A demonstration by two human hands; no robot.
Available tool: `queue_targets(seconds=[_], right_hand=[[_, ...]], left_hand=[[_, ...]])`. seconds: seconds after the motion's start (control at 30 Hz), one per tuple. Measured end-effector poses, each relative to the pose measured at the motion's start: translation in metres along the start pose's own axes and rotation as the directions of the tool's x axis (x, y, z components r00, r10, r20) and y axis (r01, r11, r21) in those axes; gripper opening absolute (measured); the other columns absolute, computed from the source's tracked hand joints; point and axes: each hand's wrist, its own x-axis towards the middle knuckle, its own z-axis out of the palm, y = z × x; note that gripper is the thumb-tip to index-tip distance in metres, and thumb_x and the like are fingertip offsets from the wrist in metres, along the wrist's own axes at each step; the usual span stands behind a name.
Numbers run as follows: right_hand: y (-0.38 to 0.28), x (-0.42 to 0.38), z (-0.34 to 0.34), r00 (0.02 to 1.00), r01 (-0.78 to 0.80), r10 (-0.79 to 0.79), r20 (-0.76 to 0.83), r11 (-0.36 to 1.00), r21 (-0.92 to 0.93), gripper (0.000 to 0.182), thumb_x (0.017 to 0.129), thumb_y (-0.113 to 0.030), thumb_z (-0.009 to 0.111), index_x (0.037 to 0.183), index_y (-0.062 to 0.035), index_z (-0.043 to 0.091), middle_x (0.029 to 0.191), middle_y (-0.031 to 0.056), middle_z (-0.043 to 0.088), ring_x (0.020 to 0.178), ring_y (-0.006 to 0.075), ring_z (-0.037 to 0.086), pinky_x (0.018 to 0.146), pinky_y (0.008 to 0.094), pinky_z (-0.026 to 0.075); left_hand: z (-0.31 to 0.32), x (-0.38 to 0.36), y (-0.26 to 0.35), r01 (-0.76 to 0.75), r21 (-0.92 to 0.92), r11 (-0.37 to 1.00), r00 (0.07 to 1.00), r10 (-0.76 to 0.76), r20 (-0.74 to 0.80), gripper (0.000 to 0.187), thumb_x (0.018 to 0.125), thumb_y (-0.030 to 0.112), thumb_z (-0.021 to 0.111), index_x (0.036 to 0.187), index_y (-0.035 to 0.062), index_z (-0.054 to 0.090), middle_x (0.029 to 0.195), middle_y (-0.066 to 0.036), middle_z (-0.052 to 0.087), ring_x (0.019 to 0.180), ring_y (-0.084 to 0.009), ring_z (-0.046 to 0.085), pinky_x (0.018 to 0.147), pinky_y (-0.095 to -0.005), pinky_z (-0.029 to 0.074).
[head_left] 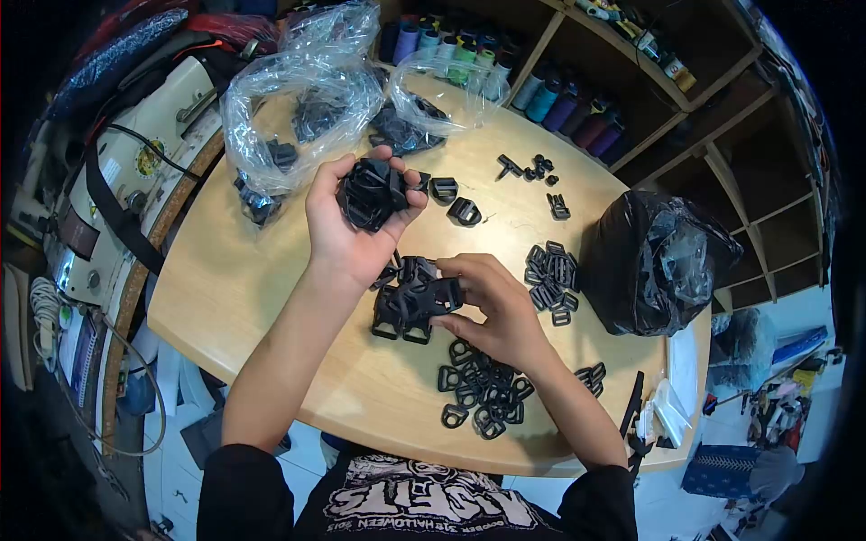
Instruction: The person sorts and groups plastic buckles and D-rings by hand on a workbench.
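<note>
My left hand [347,216], palm up, is closed round several black plastic buckles [372,192] held above the table. Just below and to the right, my right hand [492,307] has thumb and fingers round a black buckle [445,294] at the edge of a pile of black buckles [406,302]. Two ladder-lock buckles [464,212] lie beyond my left hand. Nearer to me than my right hand is a heap of black plastic rings [487,388]. A group of black strap sliders [552,275] rests to its right.
A black plastic bag [654,261] stands at the table's right side. Clear plastic bags [302,99] with black parts sit at the back left. Thread spools [550,99] fill shelves behind. A sewing machine [135,180] is at left; small black parts [538,169] lie at the back.
</note>
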Motion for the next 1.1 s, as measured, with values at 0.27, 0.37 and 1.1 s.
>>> queue_targets(seconds=[0.27,0.37,1.1], right_hand=[[0.000,-0.010,0.003,0.972,-0.186,0.220,-0.085,0.937,0.294,0.046,0.079,0.004,0.068,0.120,-0.0005,0.050,0.110,0.0086,0.054,0.095,0.0119,0.057,0.083,0.0256,0.051],[0.000,-0.008,0.001,0.885,-0.383,0.462,-0.056,0.793,0.474,0.031,0.083,0.002,0.065,0.110,0.0008,0.050,0.099,0.0051,0.058,0.093,0.0090,0.056,0.082,0.0225,0.047],[-0.007,0.006,0.007,0.861,-0.451,0.507,-0.038,0.797,0.401,0.033,0.083,-0.005,0.068,0.112,-0.0018,0.053,0.085,0.0063,0.066,0.077,0.0079,0.060,0.065,0.0210,0.046]], left_hand=[[-0.002,0.002,0.000,-0.003,0.015,1.000,1.000,0.003,-0.001,0.029,0.089,0.026,0.046,0.099,0.0014,0.056,0.090,-0.013,0.060,0.087,-0.0289,0.058,0.073,-0.0411,0.052],[-0.002,0.002,0.001,-0.010,0.022,1.000,1.000,0.009,0.013,0.029,0.089,0.027,0.045,0.099,0.0013,0.056,0.090,-0.013,0.060,0.087,-0.0292,0.059,0.073,-0.0412,0.053],[0.001,-0.002,-0.002,-0.020,0.045,0.999,1.000,0.019,0.020,0.029,0.089,0.023,0.049,0.104,-0.0017,0.054,0.094,-0.015,0.057,0.088,-0.0276,0.056,0.073,-0.0384,0.051]])
